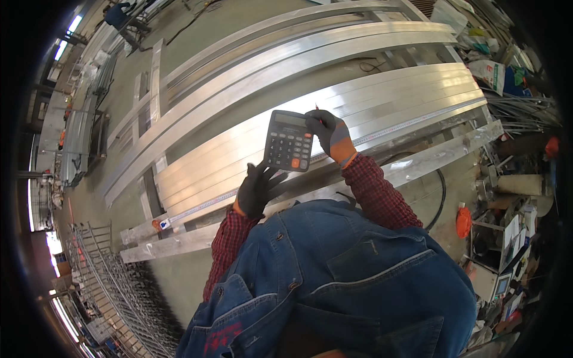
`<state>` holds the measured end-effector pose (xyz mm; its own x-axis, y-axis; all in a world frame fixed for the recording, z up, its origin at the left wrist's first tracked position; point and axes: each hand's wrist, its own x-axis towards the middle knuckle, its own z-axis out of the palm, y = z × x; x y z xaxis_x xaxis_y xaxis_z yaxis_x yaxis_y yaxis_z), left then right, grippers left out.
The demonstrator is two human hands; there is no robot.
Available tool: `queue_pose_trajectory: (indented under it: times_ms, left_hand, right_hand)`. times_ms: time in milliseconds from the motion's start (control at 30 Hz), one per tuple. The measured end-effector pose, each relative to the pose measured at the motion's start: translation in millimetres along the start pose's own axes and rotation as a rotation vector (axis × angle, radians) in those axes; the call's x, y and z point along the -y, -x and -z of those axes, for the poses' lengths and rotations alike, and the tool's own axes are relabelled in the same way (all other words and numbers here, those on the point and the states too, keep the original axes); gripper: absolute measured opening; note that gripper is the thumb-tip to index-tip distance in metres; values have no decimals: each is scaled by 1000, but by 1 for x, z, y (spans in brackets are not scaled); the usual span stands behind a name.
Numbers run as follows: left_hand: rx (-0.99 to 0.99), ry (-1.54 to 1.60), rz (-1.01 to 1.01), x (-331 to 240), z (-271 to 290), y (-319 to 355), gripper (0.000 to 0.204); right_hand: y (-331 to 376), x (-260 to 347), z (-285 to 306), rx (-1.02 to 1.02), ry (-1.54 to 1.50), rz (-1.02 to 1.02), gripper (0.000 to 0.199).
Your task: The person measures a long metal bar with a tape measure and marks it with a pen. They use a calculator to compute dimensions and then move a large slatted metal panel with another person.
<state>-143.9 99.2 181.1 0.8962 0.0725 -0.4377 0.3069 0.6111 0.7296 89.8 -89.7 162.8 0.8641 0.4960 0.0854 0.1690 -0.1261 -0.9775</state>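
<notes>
Left hand (255, 190), in a black glove, fingers spread and cupped under the lower left corner of a calculator (289, 141); palm side hidden behind the glove back. Calculator held up, tilted, just above and to the right of that hand, its dark face and grey keys in view, one orange key near the lower right corner; display too small to read.

Right hand (330, 135), in a black glove with an orange cuff, touching the calculator's upper right edge; fingers curled together, apparently pinching a thin red-tipped stick (317, 111), most likely a pencil, of which only the tip shows above the fingers. Grip on the calculator itself hard to make out.

Behind both hands, a stack of long aluminium bars (382, 98) lying side by side. Along the near edge of the bars, a tape measure (197, 209) stretched out below the left hand, its orange case (159, 224) further left of it; middle stretch hidden by the calculator and hands.

Below the hands, red checked sleeves (377, 191) and blue denim overalls (358, 280) covering the lower part of the view. Far right of the right hand, cluttered boxes and tools, blurred at the rim.
</notes>
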Motion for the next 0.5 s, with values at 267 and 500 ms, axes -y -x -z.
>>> queue_pose_trajectory:
  times_ms: [267,500]
  left_hand:
    - [45,291,24,1,-12,24,72]
    - [204,315,-51,26,0,27,67]
  right_hand:
    - [32,11,-25,231,-110,102,24]
    - [41,20,-22,294,-56,-16,23]
